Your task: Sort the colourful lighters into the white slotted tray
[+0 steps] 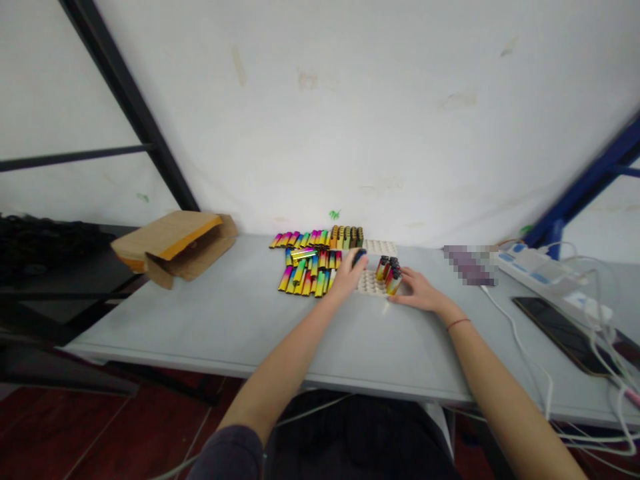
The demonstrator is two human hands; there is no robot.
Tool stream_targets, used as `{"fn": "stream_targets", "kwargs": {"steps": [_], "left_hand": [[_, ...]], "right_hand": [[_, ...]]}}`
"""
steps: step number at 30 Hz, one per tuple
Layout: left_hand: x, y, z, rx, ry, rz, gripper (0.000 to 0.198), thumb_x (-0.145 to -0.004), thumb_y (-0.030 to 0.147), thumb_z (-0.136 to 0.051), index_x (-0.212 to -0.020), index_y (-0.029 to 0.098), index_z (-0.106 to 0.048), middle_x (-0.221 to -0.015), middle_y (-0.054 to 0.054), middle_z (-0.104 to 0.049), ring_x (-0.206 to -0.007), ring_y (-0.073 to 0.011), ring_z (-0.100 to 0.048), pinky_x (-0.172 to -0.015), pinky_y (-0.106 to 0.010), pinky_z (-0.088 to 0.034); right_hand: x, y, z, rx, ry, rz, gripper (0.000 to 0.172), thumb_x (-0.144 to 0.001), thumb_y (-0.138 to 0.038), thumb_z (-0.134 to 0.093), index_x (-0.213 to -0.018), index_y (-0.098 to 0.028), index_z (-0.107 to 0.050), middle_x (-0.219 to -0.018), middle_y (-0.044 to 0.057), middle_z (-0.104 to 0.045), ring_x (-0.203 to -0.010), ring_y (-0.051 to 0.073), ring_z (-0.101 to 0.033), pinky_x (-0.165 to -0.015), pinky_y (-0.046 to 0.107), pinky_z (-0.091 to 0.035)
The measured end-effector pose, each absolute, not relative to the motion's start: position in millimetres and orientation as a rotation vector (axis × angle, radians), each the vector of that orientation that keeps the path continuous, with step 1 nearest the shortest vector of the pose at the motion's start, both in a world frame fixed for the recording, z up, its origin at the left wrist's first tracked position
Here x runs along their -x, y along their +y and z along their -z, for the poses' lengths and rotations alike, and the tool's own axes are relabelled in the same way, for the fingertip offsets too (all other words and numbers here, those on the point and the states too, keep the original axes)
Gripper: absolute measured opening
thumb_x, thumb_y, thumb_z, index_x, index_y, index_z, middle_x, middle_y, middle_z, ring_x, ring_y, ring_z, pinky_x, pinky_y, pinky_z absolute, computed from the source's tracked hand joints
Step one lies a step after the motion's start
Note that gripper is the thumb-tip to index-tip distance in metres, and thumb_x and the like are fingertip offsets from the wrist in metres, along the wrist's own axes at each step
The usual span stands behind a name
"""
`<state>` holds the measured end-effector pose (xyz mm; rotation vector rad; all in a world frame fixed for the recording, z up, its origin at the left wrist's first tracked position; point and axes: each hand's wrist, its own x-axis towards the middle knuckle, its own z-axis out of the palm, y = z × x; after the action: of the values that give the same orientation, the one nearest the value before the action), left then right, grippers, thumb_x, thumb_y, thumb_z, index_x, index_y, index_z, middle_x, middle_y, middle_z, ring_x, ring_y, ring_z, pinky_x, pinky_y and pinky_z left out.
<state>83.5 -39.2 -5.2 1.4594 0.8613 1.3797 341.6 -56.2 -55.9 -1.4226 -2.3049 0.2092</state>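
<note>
While the left hand closes around a dark-topped lighter above the cream perforated tray, what's the right hand doing?

Lying open, its fingers spread against the rainbow-metallic lighters standing upright in the tray's holes. Open holes remain just beside them, nearest the left hand.

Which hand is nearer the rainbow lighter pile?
Left: the left hand sits just right of the lighter pile; the right hand lies farther right, beyond the white tray.
</note>
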Motion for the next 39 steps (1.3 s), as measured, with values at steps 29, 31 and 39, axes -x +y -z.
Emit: {"fn": "stream_targets", "kwargs": {"steps": [29, 31, 39], "left_hand": [[-93, -46, 21, -2.055, 0.95, -1.134, 0.032, -0.09, 0.024, -0.072, -0.121, 0.026, -0.069, -0.105, -0.004, -0.075, -0.086, -0.019, -0.07, -0.093, -0.035, -0.056], [-91, -48, 17, -2.187, 0.991, -1.127, 0.026, -0.092, 0.024, -0.069, -0.117, 0.026, -0.071, -0.106, -0.005, -0.075, -0.096, -0.0222, -0.07, -0.1, -0.039, -0.053], [-85, -50, 10, -2.538, 1.069, -1.048, 0.037, -0.1, 0.025, -0.053, -0.132, 0.024, -0.07, -0.119, -0.011, -0.07, -0.109, -0.0261, -0.064, -0.102, -0.041, -0.049]], "right_hand": [[-342, -55, 57, 1.423, -2.304, -0.221, 0.083, -0.079, -0.069, -0.076, -0.145, -0.022, -0.064, -0.152, 0.02, -0.058, -0.139, 0.045, -0.054, -0.115, 0.065, -0.043], [-342, -55, 57, 1.42, -2.308, -0.215, 0.083, -0.079, -0.069, -0.075, -0.146, -0.022, -0.063, -0.152, 0.02, -0.058, -0.138, 0.045, -0.054, -0.115, 0.064, -0.043], [-342, -54, 59, 1.451, -2.304, -0.19, 0.084, -0.078, -0.07, -0.075, -0.145, -0.02, -0.064, -0.152, 0.021, -0.058, -0.139, 0.045, -0.054, -0.115, 0.064, -0.042]]}}
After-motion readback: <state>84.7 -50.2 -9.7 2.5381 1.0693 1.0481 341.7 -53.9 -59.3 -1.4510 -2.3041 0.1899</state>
